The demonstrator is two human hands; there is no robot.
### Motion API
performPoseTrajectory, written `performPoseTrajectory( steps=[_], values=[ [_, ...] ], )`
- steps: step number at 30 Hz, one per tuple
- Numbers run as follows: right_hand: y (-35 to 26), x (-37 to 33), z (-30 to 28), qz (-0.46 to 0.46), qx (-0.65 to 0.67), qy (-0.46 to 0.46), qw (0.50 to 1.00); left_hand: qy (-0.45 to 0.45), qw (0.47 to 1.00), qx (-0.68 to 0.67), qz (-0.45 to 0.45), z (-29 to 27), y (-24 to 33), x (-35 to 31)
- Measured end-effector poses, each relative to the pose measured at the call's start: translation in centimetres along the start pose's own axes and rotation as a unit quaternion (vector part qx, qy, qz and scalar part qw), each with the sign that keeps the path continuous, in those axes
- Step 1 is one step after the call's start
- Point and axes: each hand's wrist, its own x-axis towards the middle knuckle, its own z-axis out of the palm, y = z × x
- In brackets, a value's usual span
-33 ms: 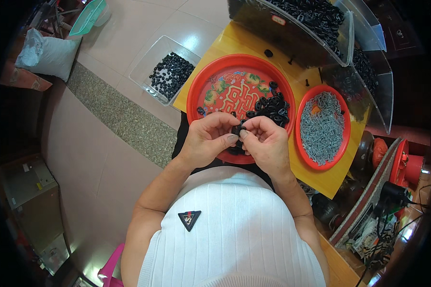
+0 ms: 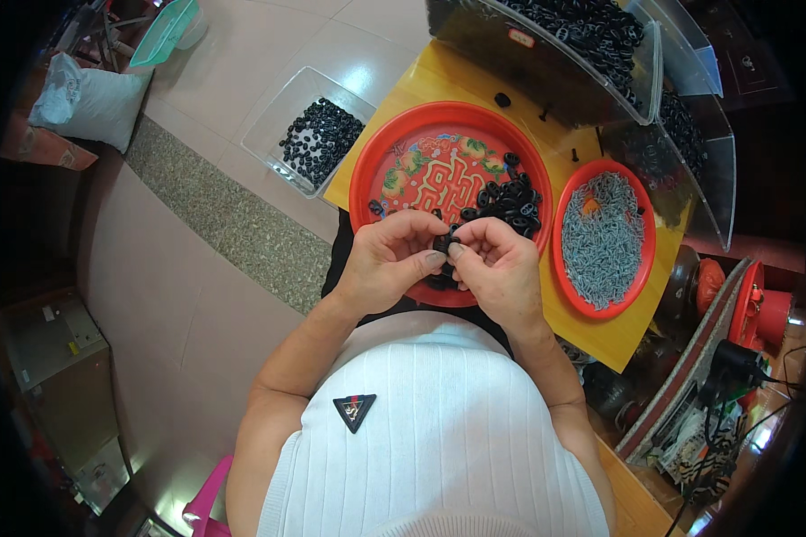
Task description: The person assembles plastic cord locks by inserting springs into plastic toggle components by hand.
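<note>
My left hand [image 2: 373,267] and my right hand [image 2: 500,271] meet over the near edge of a round red tray [image 2: 364,161]. Thumbs and fingertips of both are closed on a small black plastic part [image 2: 441,242], mostly covered by the fingers. Inside the tray, black oval plastic pieces [image 2: 518,204] are heaped at the right, beside a printed pattern of fruit and flowers. Right of my right hand, a red oval dish [image 2: 561,234] holds many silver screws [image 2: 604,246] and a small orange thing.
Under tray and dish is a yellow board [image 2: 622,345]. Tall clear bins [image 2: 591,67] of black parts stand at its far right. On the floor left of it sits a clear box [image 2: 264,125] of small black pieces [image 2: 321,134]. A white sack [image 2: 107,107] leans farther left.
</note>
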Motion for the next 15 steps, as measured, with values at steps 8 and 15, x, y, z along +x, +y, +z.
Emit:
performPoseTrajectory(
  steps=[8,15],
  values=[
    [0.9,1.1,-1.7,0.052,0.143,-0.098,0.983,0.001,1.0,0.007,-0.004,-0.1,0.4,-0.1],
    [1.7,1.5,-2.3,0.069,0.257,-0.175,0.948,-0.018,0.999,0.022,0.043,0.5,0.3,-0.2]
  ],
)
